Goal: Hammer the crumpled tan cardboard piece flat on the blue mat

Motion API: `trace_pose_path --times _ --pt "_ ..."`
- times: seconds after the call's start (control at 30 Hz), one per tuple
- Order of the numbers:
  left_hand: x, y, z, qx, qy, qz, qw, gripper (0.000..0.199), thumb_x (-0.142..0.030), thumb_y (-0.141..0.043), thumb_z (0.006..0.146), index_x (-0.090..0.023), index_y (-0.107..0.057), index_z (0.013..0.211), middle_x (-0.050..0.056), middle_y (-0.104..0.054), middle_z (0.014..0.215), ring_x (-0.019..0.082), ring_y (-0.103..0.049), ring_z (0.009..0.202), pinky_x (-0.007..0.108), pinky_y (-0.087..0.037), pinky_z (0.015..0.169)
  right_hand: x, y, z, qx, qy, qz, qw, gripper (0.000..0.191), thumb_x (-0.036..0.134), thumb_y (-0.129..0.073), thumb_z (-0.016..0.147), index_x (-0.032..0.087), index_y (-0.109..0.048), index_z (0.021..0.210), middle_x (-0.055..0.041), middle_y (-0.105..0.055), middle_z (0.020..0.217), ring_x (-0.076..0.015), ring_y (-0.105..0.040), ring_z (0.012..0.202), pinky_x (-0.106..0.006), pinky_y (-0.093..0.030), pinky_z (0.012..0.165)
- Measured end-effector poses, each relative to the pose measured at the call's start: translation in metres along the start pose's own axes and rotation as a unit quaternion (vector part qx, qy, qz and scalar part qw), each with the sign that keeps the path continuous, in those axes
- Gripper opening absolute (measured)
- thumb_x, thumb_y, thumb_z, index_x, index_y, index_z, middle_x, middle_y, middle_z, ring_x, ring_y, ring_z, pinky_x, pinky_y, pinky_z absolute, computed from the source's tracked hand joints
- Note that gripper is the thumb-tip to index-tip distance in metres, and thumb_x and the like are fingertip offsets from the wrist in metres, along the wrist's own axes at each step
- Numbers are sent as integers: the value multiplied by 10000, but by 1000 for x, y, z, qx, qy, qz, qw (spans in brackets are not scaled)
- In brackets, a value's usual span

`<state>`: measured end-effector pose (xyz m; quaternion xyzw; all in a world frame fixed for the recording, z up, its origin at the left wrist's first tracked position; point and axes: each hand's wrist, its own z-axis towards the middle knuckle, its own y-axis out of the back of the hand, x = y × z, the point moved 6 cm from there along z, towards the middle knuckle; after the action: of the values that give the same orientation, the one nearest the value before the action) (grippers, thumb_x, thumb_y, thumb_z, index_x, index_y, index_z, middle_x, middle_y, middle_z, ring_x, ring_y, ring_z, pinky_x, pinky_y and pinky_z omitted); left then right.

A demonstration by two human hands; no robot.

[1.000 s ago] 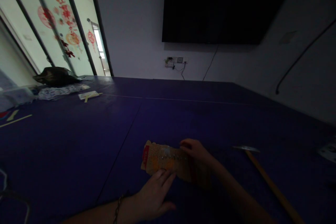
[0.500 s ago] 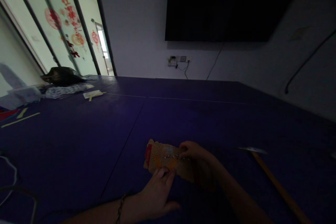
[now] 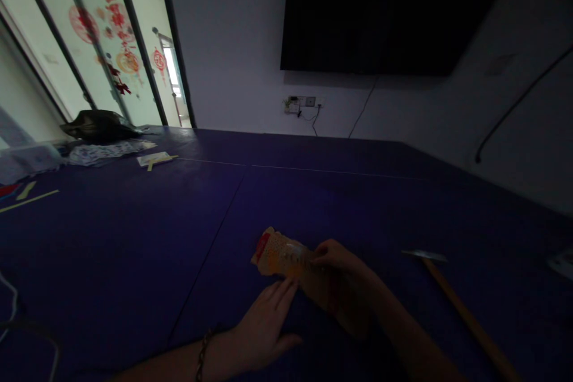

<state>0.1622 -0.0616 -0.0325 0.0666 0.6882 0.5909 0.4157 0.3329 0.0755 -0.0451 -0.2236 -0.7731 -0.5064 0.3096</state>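
A brown patterned piece (image 3: pixel 280 255), with a red patch at its left end and orange spots, lies slanted on the dark blue surface. My left hand (image 3: pixel 268 319), a bracelet at its wrist, rests its extended fingertips on the piece's near edge, thumb apart. On the upper side, my right hand (image 3: pixel 338 259) has fingers and thumb pinched together at the piece, near a shiny clear patch with a row of small marks. What exactly those fingers grip is too dark to make out. The piece's right part fades into shadow under the right forearm.
A hammer (image 3: pixel 465 316) with a wooden handle lies at the right. Pale cables (image 3: pixel 9 304) curve at the lower left. Farther back at the left are a white box with yellow strips (image 3: pixel 154 159), papers (image 3: pixel 105 152) and a black bag (image 3: pixel 101 125).
The brown piece has turned slightly, its left end shifting right and up. My left hand's fingers have straightened. My right hand has moved slightly right. The view has shifted a little.
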Motion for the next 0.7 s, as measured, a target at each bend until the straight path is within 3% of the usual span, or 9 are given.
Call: trace_pose_path --times 0.17,0.43,0.7 --pt "2 -2 -2 2 7 6 1000 731 -357 -534 787 -153 -134 1364 137 -84 1446 248 -171 1301 406 -251 1046 -21 21 -10 -50 -41 54 996 182 279 -611 614 119 -678 667 -43 -671 654 -154 -586 585 -236 -421 521" --pt "3 -6 0 36 -8 18 999 675 -354 -523 799 -130 -205 1351 132 -205 1420 242 -178 1302 412 -250 1053 -74 66 -38 -164 -107 108 975 203 312 -573 677 136 -669 712 -64 -703 719 -195 -640 675 -257 -482 564" --pt "3 -10 -3 27 -29 34 999 600 -369 -494 820 -150 -272 1332 103 -262 1405 247 -180 1301 418 -264 1048 -127 115 -89 -313 -166 52 934 230 344 -538 705 168 -673 644 -107 -704 682 -231 -657 635 -280 -496 516"
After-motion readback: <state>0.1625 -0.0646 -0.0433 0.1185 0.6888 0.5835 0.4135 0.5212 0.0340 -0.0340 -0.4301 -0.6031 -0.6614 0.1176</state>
